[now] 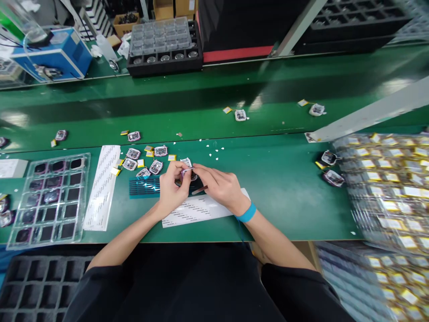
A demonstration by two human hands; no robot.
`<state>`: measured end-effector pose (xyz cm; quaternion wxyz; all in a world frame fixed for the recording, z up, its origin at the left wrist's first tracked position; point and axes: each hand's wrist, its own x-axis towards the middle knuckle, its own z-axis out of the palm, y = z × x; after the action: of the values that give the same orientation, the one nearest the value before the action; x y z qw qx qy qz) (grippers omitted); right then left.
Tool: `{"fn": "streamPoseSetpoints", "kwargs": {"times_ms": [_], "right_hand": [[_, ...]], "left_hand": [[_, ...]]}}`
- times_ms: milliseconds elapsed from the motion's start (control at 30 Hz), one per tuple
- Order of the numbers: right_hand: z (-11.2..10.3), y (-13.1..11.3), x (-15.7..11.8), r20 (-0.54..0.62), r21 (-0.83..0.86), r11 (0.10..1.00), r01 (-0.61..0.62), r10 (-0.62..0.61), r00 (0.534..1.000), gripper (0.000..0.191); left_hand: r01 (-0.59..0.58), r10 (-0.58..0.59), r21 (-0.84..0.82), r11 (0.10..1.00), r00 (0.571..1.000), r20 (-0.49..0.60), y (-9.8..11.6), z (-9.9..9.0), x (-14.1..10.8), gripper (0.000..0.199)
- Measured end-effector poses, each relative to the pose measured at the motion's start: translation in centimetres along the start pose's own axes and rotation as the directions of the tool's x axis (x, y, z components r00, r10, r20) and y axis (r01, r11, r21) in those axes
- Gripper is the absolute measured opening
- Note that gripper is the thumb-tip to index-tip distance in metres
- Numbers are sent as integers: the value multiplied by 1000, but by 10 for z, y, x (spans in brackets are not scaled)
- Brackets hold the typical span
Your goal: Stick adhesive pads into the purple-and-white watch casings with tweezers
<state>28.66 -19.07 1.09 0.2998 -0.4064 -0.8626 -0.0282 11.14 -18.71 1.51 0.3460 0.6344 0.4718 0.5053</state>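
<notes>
My left hand (176, 181) is closed, thumb and fingers pinching a small purple-rimmed watch case (184, 172), mostly hidden by the fingers. Close against it, my right hand (219, 184) is also closed, with a slim metal tool, seemingly tweezers (199, 190), showing below its fingers. Another open watch case (186, 162) lies just beyond my fingertips. Left of my hands, several open cases (156, 167) with circuitry and yellow-edged batteries (172, 157) rest on the green bench. Under my wrists lies a white printed label sheet (194, 212), beside a dark teal striped strip (144, 188).
On the left stand a clear tray (85, 197) with dark screens and another label sheet (102, 188). Stacked clear trays (385, 188) of batteries fill the right. More cases (240, 115) sit on the raised green strip behind. A slanted metal post (368, 112) crosses at right.
</notes>
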Motion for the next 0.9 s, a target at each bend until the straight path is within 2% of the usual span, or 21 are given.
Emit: {"fn": "streamPoseSetpoints", "kwargs": {"times_ms": [200,400,600,767,900], "right_hand": [[5,1,2,-83,31,1000,3,0,997,30],[7,-4,1,-107,134,980,-146,161,981,25],[-6,-7,-1,-38,33,999,-9,11,999,29],[-12,-7,2,-86,119,993,-24,34,996,34],[-11,-12,4,-162,251,965,-71,114,980,31]], "left_hand": [[38,-34,-65,997,998,47,1,-2,2,9],[-15,17,-21,1000,994,107,1,-6,5,7],[-41,44,-24,999,987,152,6,-11,9,2],[-51,54,-23,998,986,155,7,-10,8,2],[-55,62,-79,995,994,87,5,-8,6,4]]}}
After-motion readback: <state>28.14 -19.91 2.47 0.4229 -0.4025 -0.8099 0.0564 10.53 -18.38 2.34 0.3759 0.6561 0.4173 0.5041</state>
